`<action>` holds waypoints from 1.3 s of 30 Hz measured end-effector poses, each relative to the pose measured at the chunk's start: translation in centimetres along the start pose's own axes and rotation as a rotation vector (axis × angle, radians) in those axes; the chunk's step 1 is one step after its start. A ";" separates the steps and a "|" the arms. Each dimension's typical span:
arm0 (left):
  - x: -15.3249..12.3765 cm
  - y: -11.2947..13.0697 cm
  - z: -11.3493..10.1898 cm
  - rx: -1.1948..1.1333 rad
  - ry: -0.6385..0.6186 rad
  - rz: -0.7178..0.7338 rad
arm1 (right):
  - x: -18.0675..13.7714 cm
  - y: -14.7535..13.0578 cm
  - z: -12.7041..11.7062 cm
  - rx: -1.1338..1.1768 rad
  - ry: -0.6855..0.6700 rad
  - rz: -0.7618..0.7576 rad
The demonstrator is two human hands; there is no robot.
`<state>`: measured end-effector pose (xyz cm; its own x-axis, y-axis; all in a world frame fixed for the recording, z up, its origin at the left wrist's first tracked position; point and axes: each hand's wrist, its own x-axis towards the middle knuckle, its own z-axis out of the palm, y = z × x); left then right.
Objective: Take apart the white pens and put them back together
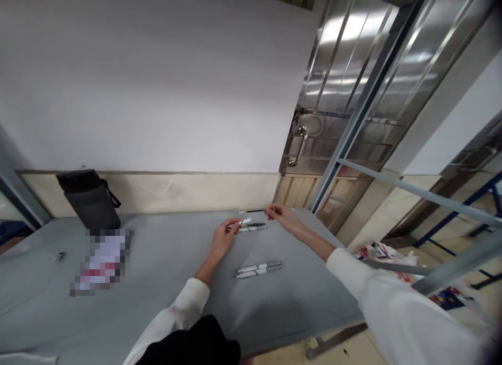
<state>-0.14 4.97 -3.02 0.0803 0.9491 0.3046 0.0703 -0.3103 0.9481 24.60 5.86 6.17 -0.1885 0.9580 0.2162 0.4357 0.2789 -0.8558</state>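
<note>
My left hand (pixel 224 236) is closed on a small white pen part (pixel 243 221), held just above the grey table (pixel 164 281). My right hand (pixel 281 217) pinches a thin dark pen refill (pixel 252 212) that points left toward the white part. Right below the hands lie two pens (pixel 253 227) side by side. Two more white and grey pens (pixel 259 269) lie nearer to me on the table.
A dark grey bottle (pixel 91 198) with a strap stands at the back left. A blurred-out paper (pixel 102 260) lies in front of it, and a small clip-like object (pixel 58 257) lies further left. A metal door (pixel 353 88) and metal frame bars (pixel 415 195) are on the right.
</note>
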 end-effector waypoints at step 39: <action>-1.4 1.5 -0.2 0.051 -0.035 -0.040 | -3.5 -0.6 -2.6 0.216 -0.064 0.267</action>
<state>-0.39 3.17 -2.03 0.1113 0.9585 0.2625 0.1250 -0.2755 0.9531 27.26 2.50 7.11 -0.1509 0.9871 -0.0531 0.2825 -0.0085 -0.9592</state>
